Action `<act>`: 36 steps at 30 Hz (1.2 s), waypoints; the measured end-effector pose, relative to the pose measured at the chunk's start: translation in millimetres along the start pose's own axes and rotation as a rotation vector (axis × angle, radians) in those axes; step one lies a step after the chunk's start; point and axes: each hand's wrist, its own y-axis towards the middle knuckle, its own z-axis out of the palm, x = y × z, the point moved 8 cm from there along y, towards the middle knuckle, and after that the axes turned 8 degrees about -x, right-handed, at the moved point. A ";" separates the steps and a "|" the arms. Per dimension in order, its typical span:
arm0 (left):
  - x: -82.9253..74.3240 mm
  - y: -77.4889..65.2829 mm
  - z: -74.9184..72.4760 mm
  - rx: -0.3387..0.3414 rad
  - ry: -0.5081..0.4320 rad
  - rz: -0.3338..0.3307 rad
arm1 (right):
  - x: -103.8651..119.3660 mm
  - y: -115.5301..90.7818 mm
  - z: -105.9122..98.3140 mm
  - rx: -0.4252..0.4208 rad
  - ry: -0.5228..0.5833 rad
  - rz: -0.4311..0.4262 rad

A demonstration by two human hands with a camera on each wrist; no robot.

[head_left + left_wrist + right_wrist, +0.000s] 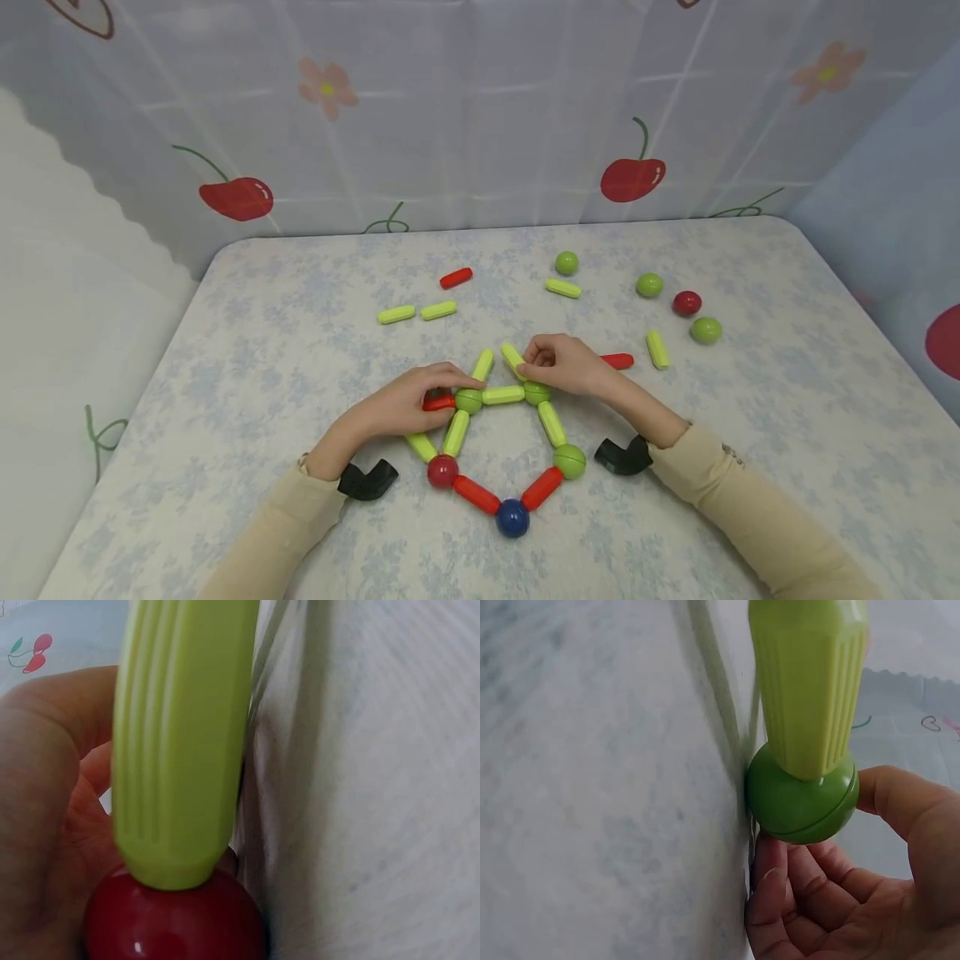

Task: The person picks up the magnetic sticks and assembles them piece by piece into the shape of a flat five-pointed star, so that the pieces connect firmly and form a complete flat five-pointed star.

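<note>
Glossy blue ball (513, 517) toward table (187, 467) front, left hand (405, 402) gripping green ball (468, 402), right hand (564, 365) lime stick (511, 357), likely light, grab mid-length.

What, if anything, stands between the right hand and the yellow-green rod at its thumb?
Nothing visible: in the head view, the right hand touches the yellow-green rod with its thumb, no other piece between them.
</note>
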 end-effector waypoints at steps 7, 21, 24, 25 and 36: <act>1.9 0.4 0.7 -0.001 -0.006 -0.001 | 3.3 -2.6 -0.5 -0.016 -0.021 -0.038; -0.2 0.0 -0.2 -0.008 -0.025 -0.003 | 8.8 -3.2 1.3 -0.002 -0.048 -0.089; 0.0 0.0 -0.1 -0.010 -0.027 -0.003 | 7.7 -3.3 1.6 -0.002 -0.054 -0.086; 0.1 -0.1 -0.1 -0.011 -0.026 -0.002 | 7.5 -3.4 1.7 -0.001 -0.056 -0.086; 0.3 -0.1 -0.1 -0.017 -0.030 -0.009 | 8.3 -4.8 1.4 0.004 -0.043 -0.110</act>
